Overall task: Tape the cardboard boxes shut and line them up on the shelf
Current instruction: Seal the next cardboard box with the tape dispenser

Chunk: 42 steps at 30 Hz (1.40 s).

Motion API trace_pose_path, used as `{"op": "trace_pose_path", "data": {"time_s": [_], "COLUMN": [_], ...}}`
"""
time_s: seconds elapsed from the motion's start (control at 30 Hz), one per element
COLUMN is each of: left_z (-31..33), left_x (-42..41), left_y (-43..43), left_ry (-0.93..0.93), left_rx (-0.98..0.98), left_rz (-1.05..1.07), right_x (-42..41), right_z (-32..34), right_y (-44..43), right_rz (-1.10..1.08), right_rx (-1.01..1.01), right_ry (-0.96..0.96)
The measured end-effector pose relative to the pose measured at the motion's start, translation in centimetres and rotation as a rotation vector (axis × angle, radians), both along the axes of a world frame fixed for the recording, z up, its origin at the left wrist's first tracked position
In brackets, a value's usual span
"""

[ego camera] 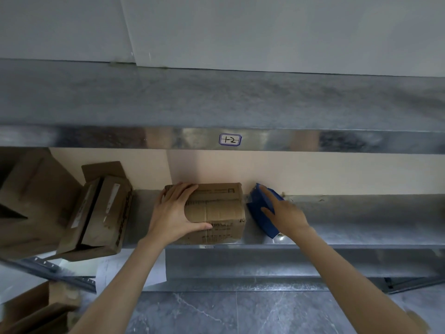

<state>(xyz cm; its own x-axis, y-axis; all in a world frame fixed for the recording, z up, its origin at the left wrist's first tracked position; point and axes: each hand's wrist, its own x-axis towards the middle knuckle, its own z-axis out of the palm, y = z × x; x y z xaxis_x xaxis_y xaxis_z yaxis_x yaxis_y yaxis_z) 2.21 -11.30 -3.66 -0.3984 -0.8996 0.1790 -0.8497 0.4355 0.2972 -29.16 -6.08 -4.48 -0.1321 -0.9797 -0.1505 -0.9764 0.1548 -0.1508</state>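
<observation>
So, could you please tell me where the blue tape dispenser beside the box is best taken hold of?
Grip the tape dispenser across its narrow middle, coming from the front right: it lies lengthwise front to back, the box crowds its left side and the wall stands behind.

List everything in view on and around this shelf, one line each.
shelf: one, grey metal, across view
closed cardboard box: one, brown, lower level, centre
tape dispenser: one, blue, right of it
open box: one, brown, left of it
large box: one, brown, far left
label: one, white, upper front edge
paper sheet: one, white, below, left
loose cardboard: brown, bottom left, count unclear
floor: grey tiles, bottom
left hand: one, on closed cardboard box's left end
right hand: one, on tape dispenser, grip unclear
</observation>
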Motion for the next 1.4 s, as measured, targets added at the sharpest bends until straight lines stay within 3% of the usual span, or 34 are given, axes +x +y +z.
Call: {"op": "trace_pose_path", "data": {"time_s": [0.07,0.2,0.27,0.43,0.67,0.93,1.27,1.4], "left_z": [0.0,-0.1,0.0,0.0,-0.1,-0.1,0.3,0.6], "left_x": [0.0,0.0,0.0,0.1,0.1,0.1,0.1,0.8], "left_y": [0.1,0.2,0.2,0.3,0.3,0.2,0.1,-0.2], "left_ry": [-0.007,-0.013,-0.010,-0.011,0.005,0.019,0.001,0.059], "left_rx": [-0.017,-0.028,-0.034,-0.041,-0.041,-0.028,0.006,0.112], "left_rz": [0.003,0.010,0.011,0.010,0.006,0.004,-0.004,-0.047], "right_x": [0.3,2.5,4.0,6.8,7.3,8.1,7.4,6.7], "right_z": [0.5,2.0,2.5,2.5,0.8,-1.4,-0.4,0.9], "right_y": [0.1,-0.2,-0.6,-1.1,-1.3,-1.6,-2.3,-2.9], "right_rz": [-0.013,-0.019,-0.013,-0.058,-0.044,-0.171,-0.145,-0.093], "right_rx": [-0.134,-0.324,-0.356,-0.389,-0.516,-0.455,-0.360,-0.397], "right_ry": [-0.011,-0.422,-0.515,-0.544,-0.347,-0.411,-0.292,-0.452]}}
